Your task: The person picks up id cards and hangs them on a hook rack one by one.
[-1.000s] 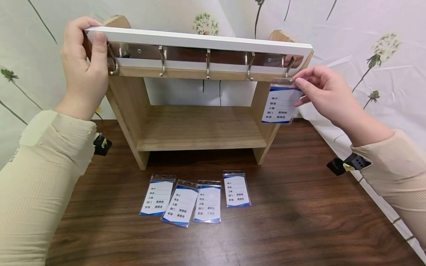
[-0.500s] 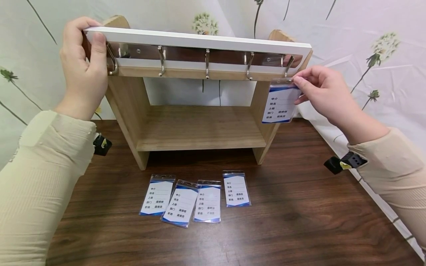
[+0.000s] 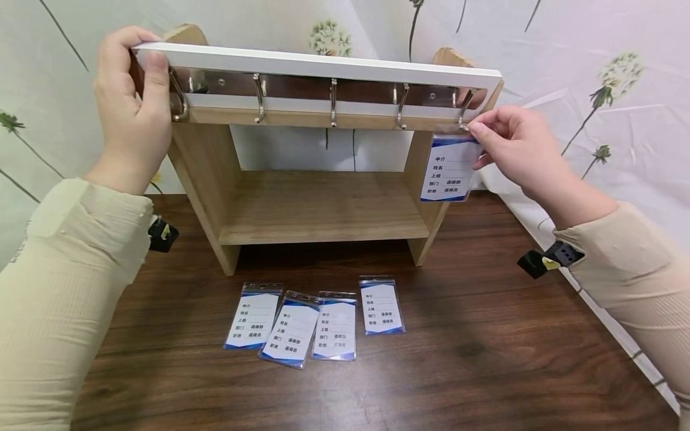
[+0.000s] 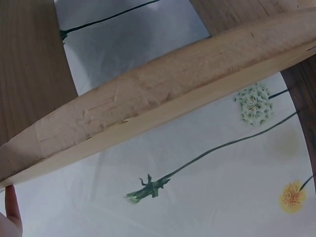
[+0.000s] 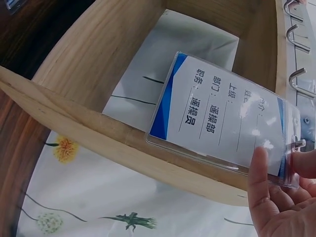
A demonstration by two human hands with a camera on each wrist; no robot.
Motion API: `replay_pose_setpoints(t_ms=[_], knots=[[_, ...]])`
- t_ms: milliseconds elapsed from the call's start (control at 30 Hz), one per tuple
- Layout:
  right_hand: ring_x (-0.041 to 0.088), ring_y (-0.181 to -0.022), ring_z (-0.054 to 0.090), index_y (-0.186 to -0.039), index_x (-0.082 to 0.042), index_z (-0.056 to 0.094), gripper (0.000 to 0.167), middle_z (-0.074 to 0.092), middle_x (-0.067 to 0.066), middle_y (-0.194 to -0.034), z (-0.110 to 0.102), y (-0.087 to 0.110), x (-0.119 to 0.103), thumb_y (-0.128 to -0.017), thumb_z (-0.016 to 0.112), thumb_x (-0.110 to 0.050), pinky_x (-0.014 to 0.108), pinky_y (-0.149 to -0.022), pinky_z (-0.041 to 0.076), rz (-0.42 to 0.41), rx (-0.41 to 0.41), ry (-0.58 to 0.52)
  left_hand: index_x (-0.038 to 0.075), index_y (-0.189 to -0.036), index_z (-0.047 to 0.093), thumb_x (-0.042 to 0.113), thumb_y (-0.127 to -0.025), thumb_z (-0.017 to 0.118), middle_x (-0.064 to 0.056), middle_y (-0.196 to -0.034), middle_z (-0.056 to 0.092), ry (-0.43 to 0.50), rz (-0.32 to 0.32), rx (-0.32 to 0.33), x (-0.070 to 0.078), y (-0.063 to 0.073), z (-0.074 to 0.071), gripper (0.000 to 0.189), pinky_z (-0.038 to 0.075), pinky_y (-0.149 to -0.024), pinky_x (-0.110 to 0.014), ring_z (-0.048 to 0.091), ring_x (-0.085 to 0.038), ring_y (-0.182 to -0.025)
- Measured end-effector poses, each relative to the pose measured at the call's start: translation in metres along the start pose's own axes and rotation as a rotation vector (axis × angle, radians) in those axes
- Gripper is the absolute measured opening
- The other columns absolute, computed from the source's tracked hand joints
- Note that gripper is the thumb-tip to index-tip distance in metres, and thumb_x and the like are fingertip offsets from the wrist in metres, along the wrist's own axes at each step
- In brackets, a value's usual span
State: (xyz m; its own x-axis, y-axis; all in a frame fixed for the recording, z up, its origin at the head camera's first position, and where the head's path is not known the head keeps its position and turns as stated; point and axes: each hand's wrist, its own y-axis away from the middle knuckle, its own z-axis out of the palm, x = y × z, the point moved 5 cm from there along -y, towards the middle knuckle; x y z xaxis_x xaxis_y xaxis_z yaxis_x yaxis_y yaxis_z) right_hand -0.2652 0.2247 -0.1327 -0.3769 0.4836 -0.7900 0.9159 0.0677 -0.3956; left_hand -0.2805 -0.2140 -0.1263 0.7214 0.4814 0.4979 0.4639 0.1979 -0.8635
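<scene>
My right hand (image 3: 514,143) pinches the top corner of a clear badge holder (image 3: 448,167) with a white and blue card inside. The holder hangs upright just below the rightmost hook (image 3: 466,108). In the right wrist view, a metal hook tip (image 5: 299,143) shows at the top strip of the badge holder (image 5: 222,118); it appears to poke through the slot. My left hand (image 3: 132,111) grips the left end of the white hook rail (image 3: 323,60), thumb on the front. Only a bit of the left hand (image 4: 12,219) shows in the left wrist view.
A wooden shelf stand (image 3: 323,206) carries the rail with several hooks. On the dark table (image 3: 458,359) lie several more badge holders, including one apart (image 3: 381,306) and two overlapping at the left (image 3: 291,329). A flower-print cloth (image 3: 609,120) hangs behind.
The right hand and its badge holder have shifted slightly left, and the holder's top strip now sits at the rightmost hook's tip. The left hand keeps its grip on the rail.
</scene>
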Motion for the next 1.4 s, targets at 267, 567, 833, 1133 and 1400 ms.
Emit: replay_pose_setpoints(t_ms=[267,567,833,1133,1400], knots=[[0.003,-0.059,0.060,-0.094,-0.006,0.063,0.007,0.067,-0.015,-0.073,0.002,-0.003,0.002,-0.098,0.058,-0.008,0.021,-0.053,0.053,-0.008,0.016,-0.021,0.016,-0.115,0.060,0.011,-0.101,0.046,0.019,-0.099,0.048,0.008,0.001,0.000,0.001,0.000,-0.001,0.021,0.032,-0.075,-0.014,0.046,0.005,-0.082],[0.003,-0.059,0.058,-0.097,-0.003,0.062,0.008,0.066,-0.015,-0.074,0.004,-0.007,0.002,-0.098,0.057,-0.009,0.020,-0.052,0.052,0.010,0.024,-0.013,0.016,-0.115,0.060,0.011,-0.100,0.046,0.019,-0.100,0.047,0.000,0.002,0.007,0.001,0.000,-0.002,0.021,0.032,-0.076,-0.013,0.045,0.005,-0.084],[0.001,-0.068,0.059,-0.098,-0.007,0.062,0.007,0.067,-0.016,-0.077,0.005,-0.006,0.003,-0.099,0.058,-0.012,0.021,-0.053,0.053,0.012,0.016,-0.011,0.016,-0.116,0.060,0.012,-0.101,0.046,0.020,-0.099,0.047,-0.013,0.007,-0.001,0.001,0.000,-0.003,0.021,0.032,-0.075,-0.014,0.045,0.006,-0.082],[0.002,-0.078,0.063,-0.106,-0.012,0.055,0.007,0.068,-0.016,-0.086,0.004,0.002,0.014,-0.100,0.056,-0.015,0.022,-0.055,0.053,0.029,0.007,-0.034,0.016,-0.114,0.061,0.011,-0.100,0.047,0.019,-0.098,0.048,0.009,0.007,0.008,0.000,0.000,0.000,0.019,0.033,-0.075,-0.014,0.046,0.005,-0.082],[0.005,-0.073,0.065,-0.105,-0.014,0.055,0.006,0.069,-0.015,-0.088,0.000,0.009,0.022,-0.099,0.057,-0.013,0.021,-0.056,0.053,0.032,0.009,-0.115,0.015,-0.116,0.060,0.011,-0.100,0.047,0.021,-0.097,0.047,-0.015,0.017,0.003,0.000,0.000,-0.001,0.021,0.032,-0.074,-0.013,0.044,0.006,-0.079]])
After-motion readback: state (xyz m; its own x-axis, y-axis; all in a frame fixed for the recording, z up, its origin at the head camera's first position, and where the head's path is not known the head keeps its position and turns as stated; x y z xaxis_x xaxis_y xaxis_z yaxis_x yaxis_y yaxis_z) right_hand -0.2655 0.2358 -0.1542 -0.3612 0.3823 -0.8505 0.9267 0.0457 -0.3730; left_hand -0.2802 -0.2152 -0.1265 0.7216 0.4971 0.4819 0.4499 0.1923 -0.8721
